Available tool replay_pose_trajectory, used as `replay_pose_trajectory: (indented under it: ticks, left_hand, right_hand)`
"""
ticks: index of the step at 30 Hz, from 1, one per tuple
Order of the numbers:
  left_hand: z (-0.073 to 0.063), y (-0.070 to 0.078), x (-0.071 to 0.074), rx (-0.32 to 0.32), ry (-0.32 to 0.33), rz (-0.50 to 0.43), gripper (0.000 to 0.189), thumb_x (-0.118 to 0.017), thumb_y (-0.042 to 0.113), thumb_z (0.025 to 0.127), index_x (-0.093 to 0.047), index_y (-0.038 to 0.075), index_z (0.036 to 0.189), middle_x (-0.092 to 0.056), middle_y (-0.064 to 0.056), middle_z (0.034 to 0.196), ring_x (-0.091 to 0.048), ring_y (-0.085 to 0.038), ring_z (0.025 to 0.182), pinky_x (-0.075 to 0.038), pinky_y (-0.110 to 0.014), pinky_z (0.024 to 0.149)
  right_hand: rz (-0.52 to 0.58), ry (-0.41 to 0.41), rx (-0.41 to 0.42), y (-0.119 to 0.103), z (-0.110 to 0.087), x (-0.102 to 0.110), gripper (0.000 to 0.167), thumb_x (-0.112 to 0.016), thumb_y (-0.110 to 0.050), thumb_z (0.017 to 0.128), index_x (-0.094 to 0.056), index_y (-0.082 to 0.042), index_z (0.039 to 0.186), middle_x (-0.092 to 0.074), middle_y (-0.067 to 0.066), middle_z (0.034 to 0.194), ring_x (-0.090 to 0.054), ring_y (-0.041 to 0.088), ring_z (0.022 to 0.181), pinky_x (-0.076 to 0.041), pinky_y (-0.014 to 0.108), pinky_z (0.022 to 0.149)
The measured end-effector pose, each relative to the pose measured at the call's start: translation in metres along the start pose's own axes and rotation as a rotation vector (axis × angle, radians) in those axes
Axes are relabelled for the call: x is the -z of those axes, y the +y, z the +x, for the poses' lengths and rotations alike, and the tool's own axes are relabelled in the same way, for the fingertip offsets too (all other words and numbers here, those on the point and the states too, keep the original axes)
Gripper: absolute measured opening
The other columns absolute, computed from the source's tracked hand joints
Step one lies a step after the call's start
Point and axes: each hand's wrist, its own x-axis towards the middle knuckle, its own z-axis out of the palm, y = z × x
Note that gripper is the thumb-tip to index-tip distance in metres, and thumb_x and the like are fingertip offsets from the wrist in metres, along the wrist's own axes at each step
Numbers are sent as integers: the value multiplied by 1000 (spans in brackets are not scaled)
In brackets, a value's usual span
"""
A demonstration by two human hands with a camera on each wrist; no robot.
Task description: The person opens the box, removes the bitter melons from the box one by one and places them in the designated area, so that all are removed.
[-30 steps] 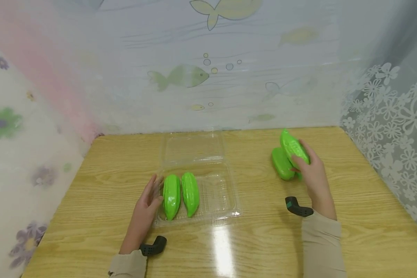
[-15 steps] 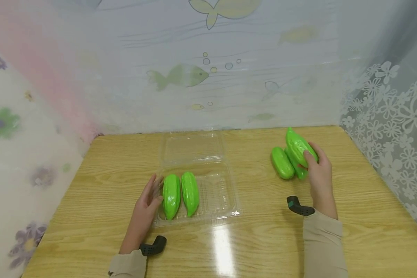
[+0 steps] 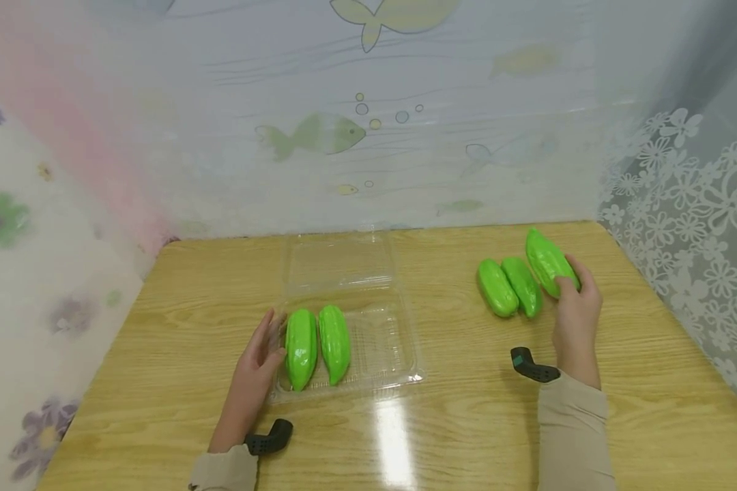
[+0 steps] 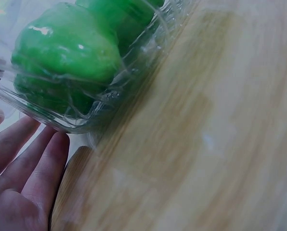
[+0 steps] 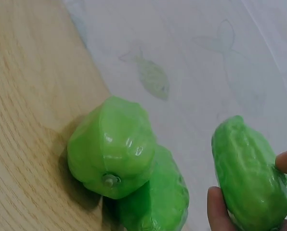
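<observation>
My right hand (image 3: 579, 310) grips a glossy, bumpy green bitter melon (image 3: 546, 262) by its near end, tip pointing away. In the right wrist view, thumb and fingers hold this melon (image 5: 252, 178) on both sides. Left of it on the table lie a smooth green gourd (image 3: 497, 288) and a ridged green gourd (image 3: 521, 286), side by side. My left hand (image 3: 254, 372) rests at the left side of an open clear plastic clamshell box (image 3: 383, 341), straight fingertips against its wall in the left wrist view. Inside are two green gourds (image 3: 301, 348) (image 3: 335, 344) lying parallel, toward the left.
The wood-grain table (image 3: 460, 423) reaches back to a fish-patterned curtain (image 3: 221, 170). The box's clear lid (image 3: 340, 259) lies folded back toward that curtain. Floral curtains stand along the left and right sides.
My right hand has moved right with the bitter melon, away from the two gourds, and lowered it toward the table. The second gourd now shows fully. My left hand stays at the box.
</observation>
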Motion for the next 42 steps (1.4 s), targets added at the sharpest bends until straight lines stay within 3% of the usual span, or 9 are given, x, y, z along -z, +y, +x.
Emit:
replay_pose_trajectory:
  ticks: [5,10,21,27,36,42]
  left_hand:
    - [0,0,0,-3,0,-4,63,-46,12,92,-15,32,143,-29,6,142,-19,-10,131,-14,-37,107]
    - [0,-1,0,5,5,3,63,-47,13,92,-15,32,143,-28,7,143,-18,-10,131,-14,-37,107]
    - [-1,-2,0,1,4,-2,62,-47,13,92,-17,35,141,-29,5,142,-19,-11,132,-15,-35,107]
    - [0,-2,0,-2,7,9,63,-47,12,92,-16,35,141,-30,6,142,-20,-10,131,-16,-26,106]
    - [-1,-3,1,-12,9,18,62,-48,14,92,-16,34,142,-31,5,142,-20,-11,131,-15,-35,107]
    - [1,-4,0,-16,3,12,63,-48,12,92,-16,33,142,-30,5,142,-20,-11,131,-16,-29,107]
  right_hand:
    - [39,11,-17,-1,0,0,46,-38,-8,93,-35,-22,137,-22,-2,143,-20,12,128,-25,23,103]
    - [-21,22,-31,0,0,2,46,-39,-13,94,-33,-24,138,-20,-4,144,-19,10,128,-23,22,104]
    - [53,11,-43,3,3,8,48,-48,-15,92,-34,-19,138,-20,5,141,-25,21,126,-40,27,93]
    - [39,24,-50,4,4,9,48,-49,-13,91,-35,-17,137,-21,3,141,-24,20,126,-39,28,94]
    - [65,37,-67,12,8,12,48,-47,-9,91,-35,-16,137,-19,4,142,-21,20,128,-38,28,95]
    - [81,49,-86,18,11,18,48,-42,-5,92,-34,-16,138,-17,2,143,-19,18,129,-39,24,93]
